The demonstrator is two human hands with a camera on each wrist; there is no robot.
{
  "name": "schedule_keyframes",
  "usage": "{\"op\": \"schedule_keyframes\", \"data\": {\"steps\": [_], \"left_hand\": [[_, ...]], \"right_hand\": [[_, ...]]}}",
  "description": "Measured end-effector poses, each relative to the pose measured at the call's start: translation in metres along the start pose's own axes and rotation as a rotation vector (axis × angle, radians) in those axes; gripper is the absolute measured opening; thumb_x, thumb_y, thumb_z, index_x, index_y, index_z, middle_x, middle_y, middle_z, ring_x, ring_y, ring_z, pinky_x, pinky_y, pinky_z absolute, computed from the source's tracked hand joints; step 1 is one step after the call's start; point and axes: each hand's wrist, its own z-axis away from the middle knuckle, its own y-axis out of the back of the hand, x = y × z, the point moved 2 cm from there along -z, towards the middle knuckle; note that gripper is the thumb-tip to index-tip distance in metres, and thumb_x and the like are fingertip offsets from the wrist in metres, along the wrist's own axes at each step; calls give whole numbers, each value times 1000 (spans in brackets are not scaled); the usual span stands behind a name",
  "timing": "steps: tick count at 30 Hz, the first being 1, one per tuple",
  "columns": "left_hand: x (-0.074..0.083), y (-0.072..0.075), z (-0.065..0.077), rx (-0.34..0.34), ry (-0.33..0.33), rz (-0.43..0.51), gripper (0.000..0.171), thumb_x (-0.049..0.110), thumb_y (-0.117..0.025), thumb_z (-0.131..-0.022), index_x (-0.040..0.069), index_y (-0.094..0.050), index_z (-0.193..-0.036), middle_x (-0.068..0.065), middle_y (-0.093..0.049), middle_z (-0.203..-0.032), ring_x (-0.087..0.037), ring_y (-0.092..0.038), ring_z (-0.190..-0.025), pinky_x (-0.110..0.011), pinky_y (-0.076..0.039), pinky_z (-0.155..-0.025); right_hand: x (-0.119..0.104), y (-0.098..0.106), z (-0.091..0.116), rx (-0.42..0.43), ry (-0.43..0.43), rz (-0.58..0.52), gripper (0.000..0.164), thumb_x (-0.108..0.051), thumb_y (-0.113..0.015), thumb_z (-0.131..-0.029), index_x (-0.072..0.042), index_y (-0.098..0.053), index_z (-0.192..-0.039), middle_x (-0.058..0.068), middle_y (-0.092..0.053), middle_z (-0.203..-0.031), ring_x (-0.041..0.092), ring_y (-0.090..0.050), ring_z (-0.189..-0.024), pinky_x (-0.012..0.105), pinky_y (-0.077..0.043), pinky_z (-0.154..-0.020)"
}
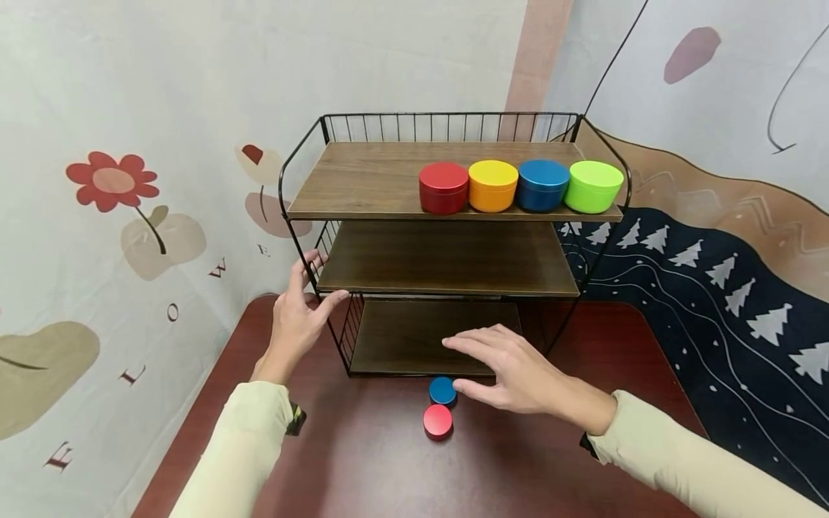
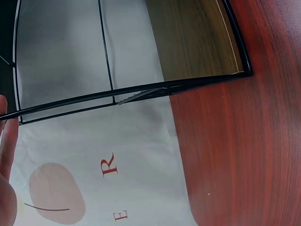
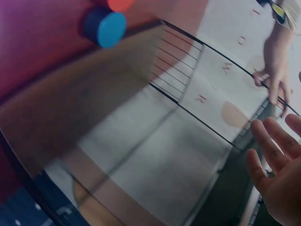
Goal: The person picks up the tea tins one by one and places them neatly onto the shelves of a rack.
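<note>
A three-tier shelf rack (image 1: 369,180) of dark wood boards and black wire stands on the table. My left hand (image 1: 298,324) holds its left side at the middle board, thumb at the front edge and fingers behind the post. The left wrist view shows fingertips at the black bar. My right hand (image 1: 512,367) hovers with fingers extended in front of the bottom board, holding nothing. Its thumb tip comes close to a small blue round tin (image 1: 442,391) on the table. Just nearer stands a small red round tin (image 1: 438,422).
Along the top board's front right, larger lidded round tins stand side by side: red (image 1: 443,188), yellow (image 1: 494,187), blue (image 1: 542,185) and green (image 1: 593,187). The reddish-brown table (image 1: 363,460) backs onto printed wall cloths (image 1: 194,86).
</note>
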Motion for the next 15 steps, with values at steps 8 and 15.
{"op": "schedule_keyframes", "data": {"steps": [8, 15], "left_hand": [[-1, 0, -1, 0, 5, -6, 80, 24, -82, -85, 20, -37, -151, -2, -58, -141, -23, -70, -67, -12, -43, -63], [-1, 0, 0, -9, 4, 15, 78, 25, -80, -86, 21, -36, -151, -1, -57, -142, -22, -70, -69, -11, -45, -64]], "right_hand": [[5, -39, 21, -19, -36, -7, 54, -36, -79, -84, -16, -63, -133, -2, -65, -127, 14, -60, -112, 38, -46, -93], [12, -61, 33, -24, -93, -29, 54, -35, -80, -83, -15, -64, -131, -1, -65, -127, 16, -61, -110, 39, -47, -92]]}}
